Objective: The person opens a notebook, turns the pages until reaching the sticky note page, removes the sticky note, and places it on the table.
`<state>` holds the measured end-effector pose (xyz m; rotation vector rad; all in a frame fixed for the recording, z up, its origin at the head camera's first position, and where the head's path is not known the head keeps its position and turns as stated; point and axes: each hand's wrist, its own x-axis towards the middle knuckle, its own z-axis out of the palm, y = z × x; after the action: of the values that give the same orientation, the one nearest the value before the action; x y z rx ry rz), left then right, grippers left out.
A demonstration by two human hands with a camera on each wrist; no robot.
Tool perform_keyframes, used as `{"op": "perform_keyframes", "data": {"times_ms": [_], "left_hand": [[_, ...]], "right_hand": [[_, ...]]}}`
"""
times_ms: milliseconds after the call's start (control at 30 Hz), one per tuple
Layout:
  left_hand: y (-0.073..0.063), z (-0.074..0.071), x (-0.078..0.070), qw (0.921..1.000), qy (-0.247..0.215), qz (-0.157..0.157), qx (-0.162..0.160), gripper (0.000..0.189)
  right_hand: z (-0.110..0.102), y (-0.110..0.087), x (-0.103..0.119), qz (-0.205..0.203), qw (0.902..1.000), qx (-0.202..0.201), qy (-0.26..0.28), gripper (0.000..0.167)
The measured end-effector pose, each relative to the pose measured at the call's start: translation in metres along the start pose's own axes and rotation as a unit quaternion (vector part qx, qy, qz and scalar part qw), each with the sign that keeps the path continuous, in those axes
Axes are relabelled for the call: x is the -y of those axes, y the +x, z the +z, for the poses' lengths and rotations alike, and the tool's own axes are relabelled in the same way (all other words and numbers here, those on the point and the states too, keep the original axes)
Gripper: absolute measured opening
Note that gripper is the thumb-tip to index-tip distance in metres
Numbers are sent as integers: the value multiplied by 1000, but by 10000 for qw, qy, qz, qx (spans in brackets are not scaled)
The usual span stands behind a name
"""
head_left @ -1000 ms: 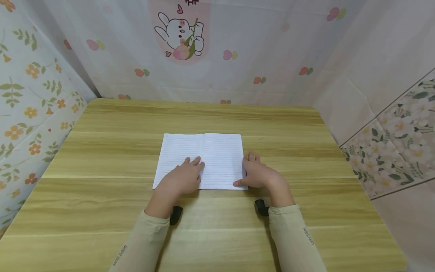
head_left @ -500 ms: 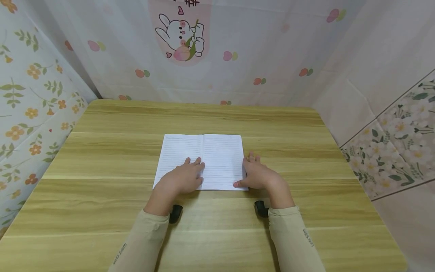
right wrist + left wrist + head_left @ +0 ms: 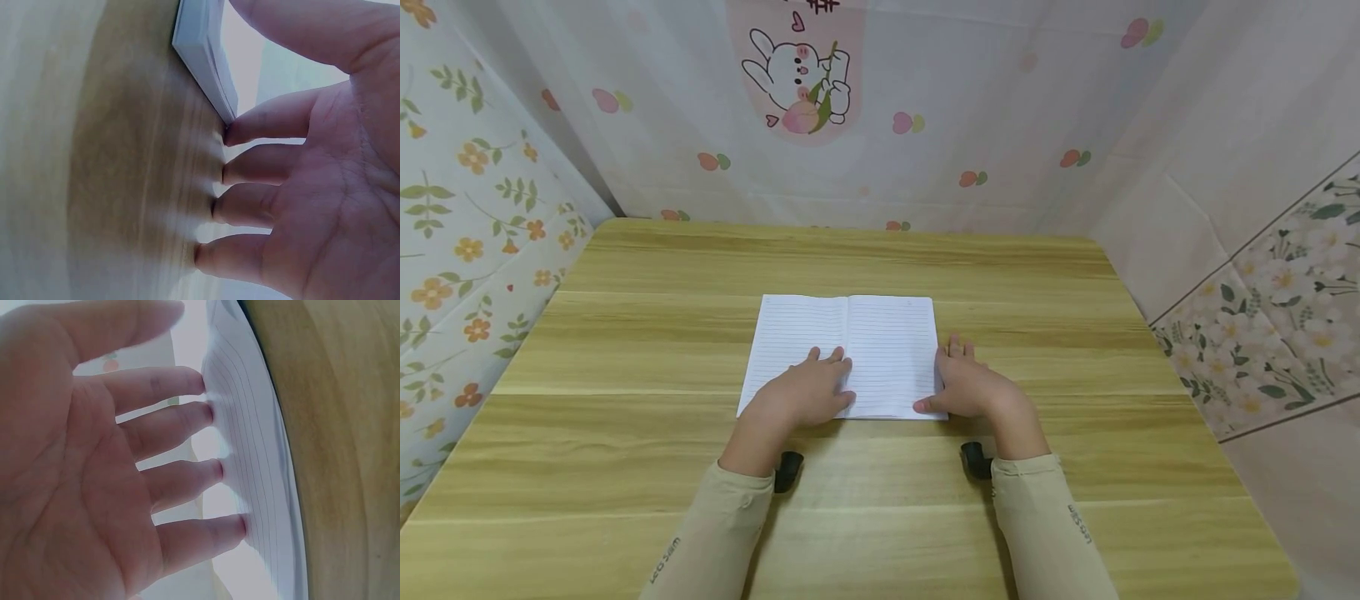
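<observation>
An open notebook (image 3: pixel 887 350) with white lined pages lies flat on the wooden table. My left hand (image 3: pixel 805 392) is spread over its left page, fingertips pressing the paper beside the centre fold. In the left wrist view the four fingers (image 3: pixel 181 481) are straight and apart, their tips on the lined page (image 3: pixel 250 456). At the right edge of the notebook is my right hand (image 3: pixel 973 385), its thumb on the lower right corner. The right wrist view shows its straight fingers (image 3: pixel 250 203) touching the table, with the index finger at the edge of the page stack (image 3: pixel 209 56).
The wooden table (image 3: pixel 625 483) reaches out on all sides of the notebook. Behind it hangs a white curtain (image 3: pixel 1000 92) with a rabbit print. Floral cloth (image 3: pixel 467 250) lines the left side. A black wrist piece (image 3: pixel 787 472) sits under each sleeve.
My left thumb has shifted slightly to the right, across the fold at the bottom of the notebook. The right hand and the notebook stay in place.
</observation>
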<state>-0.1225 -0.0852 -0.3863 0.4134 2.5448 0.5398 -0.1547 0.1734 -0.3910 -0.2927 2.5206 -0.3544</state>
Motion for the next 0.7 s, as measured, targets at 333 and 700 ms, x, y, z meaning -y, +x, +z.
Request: {"op": "perform_keyframes", "data": {"times_ms": [333, 700], "left_hand": [[0, 2, -4, 9998, -91, -110, -141, 97], [5, 7, -13, 9989, 320, -107, -315, 80]], "right_hand": [[3, 2, 4, -53, 9995, -126, -271, 111], [4, 3, 5, -41, 9993, -171, -325, 116]]}}
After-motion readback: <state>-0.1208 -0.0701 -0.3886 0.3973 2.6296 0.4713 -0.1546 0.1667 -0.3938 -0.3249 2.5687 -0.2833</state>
